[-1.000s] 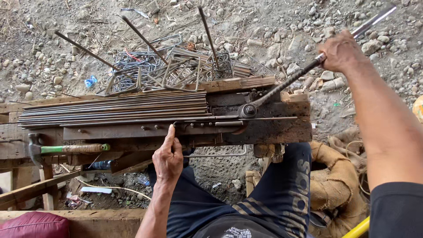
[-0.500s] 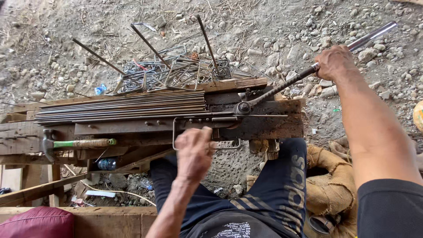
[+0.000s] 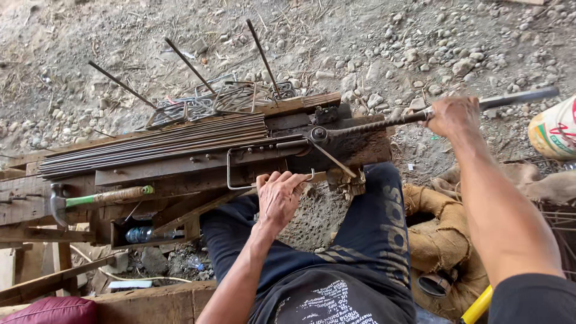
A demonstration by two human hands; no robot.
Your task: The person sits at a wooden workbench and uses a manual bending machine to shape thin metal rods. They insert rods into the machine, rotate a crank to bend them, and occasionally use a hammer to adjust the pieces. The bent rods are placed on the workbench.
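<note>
**At the near edge of the bench, a bent rod in hand**

At the near edge of the wooden bench (image 3: 36, 198) we saw the left hand (image 3: 278, 198) with its fingers curled shut around the thin steel rod (image 3: 230, 171), which was bent into a squared hook shape. One leg of the rod ran along the bench top toward the pivot of the bending lever (image 3: 372, 124); the other leg came back along the near edge into the hand.

Out past the bench's right end, the right hand (image 3: 453, 116) was wrapped tight around the lever's long handle, fingers fully closed on it, the arm stretched out. The lever's head sat on the bench's right part, touching the rod.

Along the far edge lay a bundle of straight rods (image 3: 150, 147), side by side. Behind the far edge we saw a heap of finished stirrups (image 3: 228, 99) on the gravel, among upright rods. A hammer (image 3: 90, 199) with a green grip rested at the bench's left near edge. A plastic bottle (image 3: 141, 234) lay in the box underneath.
</note>
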